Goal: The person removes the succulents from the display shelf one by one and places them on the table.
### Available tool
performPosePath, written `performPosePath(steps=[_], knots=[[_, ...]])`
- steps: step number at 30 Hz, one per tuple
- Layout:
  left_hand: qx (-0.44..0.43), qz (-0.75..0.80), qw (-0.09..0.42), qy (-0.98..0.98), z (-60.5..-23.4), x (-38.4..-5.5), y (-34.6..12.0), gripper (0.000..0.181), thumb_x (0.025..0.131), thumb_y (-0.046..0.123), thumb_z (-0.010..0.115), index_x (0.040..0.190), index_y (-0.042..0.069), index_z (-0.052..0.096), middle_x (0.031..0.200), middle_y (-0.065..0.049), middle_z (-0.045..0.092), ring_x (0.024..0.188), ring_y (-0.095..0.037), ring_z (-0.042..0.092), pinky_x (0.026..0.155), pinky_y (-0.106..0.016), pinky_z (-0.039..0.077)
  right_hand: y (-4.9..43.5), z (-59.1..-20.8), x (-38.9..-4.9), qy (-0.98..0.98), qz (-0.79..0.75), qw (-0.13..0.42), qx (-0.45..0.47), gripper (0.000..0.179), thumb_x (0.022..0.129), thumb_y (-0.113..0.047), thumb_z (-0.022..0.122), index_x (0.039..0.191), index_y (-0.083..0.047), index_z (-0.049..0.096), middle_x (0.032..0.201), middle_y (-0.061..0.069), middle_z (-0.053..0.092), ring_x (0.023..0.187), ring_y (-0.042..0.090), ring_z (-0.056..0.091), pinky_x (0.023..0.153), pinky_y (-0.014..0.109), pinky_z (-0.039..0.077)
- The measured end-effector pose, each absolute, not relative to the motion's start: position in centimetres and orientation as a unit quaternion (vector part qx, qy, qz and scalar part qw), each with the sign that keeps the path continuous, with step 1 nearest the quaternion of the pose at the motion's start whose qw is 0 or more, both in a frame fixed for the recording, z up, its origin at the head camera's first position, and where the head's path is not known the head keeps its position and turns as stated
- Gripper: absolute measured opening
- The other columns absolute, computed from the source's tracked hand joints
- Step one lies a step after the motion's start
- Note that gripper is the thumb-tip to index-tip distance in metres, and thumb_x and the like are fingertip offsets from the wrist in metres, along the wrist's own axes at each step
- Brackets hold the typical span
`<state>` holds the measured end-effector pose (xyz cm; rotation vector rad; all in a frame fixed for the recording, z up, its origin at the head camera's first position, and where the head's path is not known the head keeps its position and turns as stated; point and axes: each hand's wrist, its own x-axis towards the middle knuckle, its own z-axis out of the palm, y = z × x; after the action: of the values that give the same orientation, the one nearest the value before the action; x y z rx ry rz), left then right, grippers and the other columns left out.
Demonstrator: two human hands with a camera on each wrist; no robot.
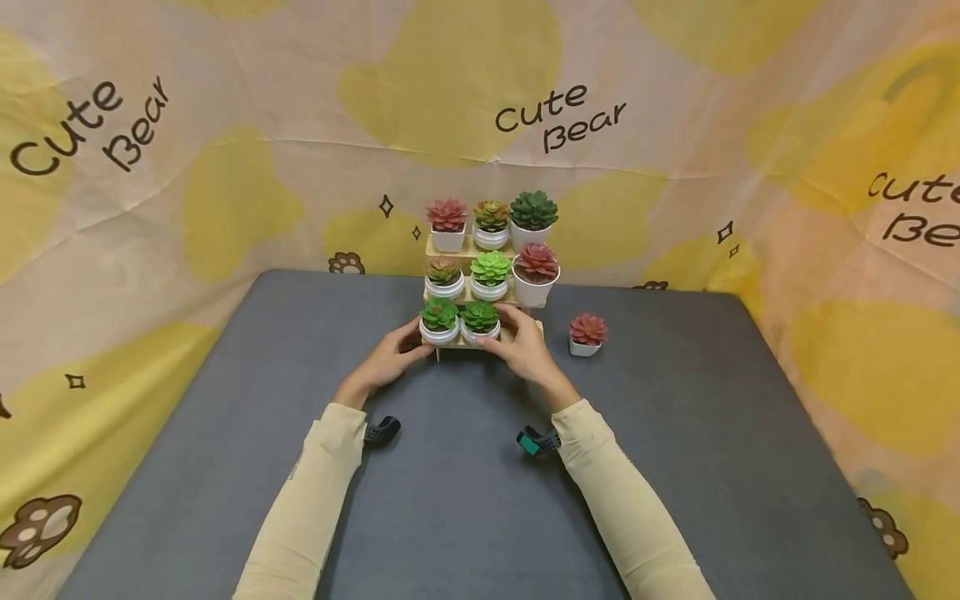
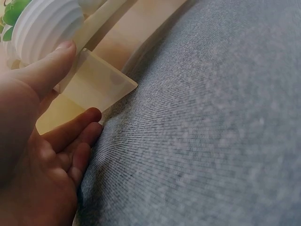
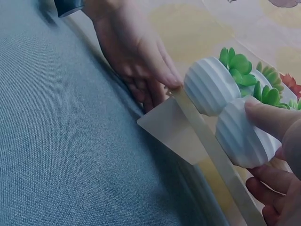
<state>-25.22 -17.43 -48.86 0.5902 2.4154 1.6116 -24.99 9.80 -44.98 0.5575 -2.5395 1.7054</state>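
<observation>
A three-tier plant stand (image 1: 483, 347) holds small potted artificial succulents at the back of the table. My right hand (image 1: 527, 348) grips the white ribbed pot of a green succulent (image 1: 479, 317) on the lowest tier, thumb in front and fingers at its far side. Left of it, a matching green succulent (image 1: 439, 315) sits in its own ribbed pot. My left hand (image 1: 392, 357) holds the stand's lower left end, its thumb on the shelf edge beside that pot; its index finger is partly hidden. In the left wrist view, the other fingers (image 2: 80, 134) curl loosely near the stand's leg (image 2: 101, 80).
A red succulent (image 1: 587, 333) in a white square pot stands on the grey table (image 1: 675, 417), right of the stand. The upper tiers bear several more succulents, among them a dark green one (image 1: 534, 212) and a red one (image 1: 537, 265). A patterned cloth (image 1: 300, 100) hangs behind.
</observation>
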Motion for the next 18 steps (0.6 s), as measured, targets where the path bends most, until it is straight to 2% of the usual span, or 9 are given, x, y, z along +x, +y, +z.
performPosePath(steps=[12, 18], knots=[[0.196, 0.548, 0.087, 0.809, -48.62, -25.04, -17.26, 0.067, 0.103, 0.014, 0.059, 0.162, 0.011, 0.025, 0.154, -0.021, 0.047, 0.136, -0.039, 0.05, 0.112, -0.055, 0.04, 10.37, -44.68, -24.82, -0.814, 0.556, 0.003, 0.168, 0.061, 0.086, -0.006, 0.08, 0.14, 0.003, 0.054, 0.135, 0.024, 0.063, 0.126, 0.035, 0.06, 0.106, 0.05, 0.047], [0.188, 0.551, 0.092, 0.808, -48.73, -25.0, -17.27, 0.068, 0.103, 0.017, 0.059, 0.162, 0.013, 0.025, 0.156, -0.02, 0.045, 0.138, -0.039, 0.049, 0.113, -0.055, 0.039, 10.67, -44.46, -24.66, -0.8, 0.574, -0.011, 0.174, 0.062, 0.086, -0.004, 0.079, 0.141, 0.004, 0.052, 0.135, 0.026, 0.061, 0.121, 0.037, 0.062, 0.102, 0.052, 0.051]])
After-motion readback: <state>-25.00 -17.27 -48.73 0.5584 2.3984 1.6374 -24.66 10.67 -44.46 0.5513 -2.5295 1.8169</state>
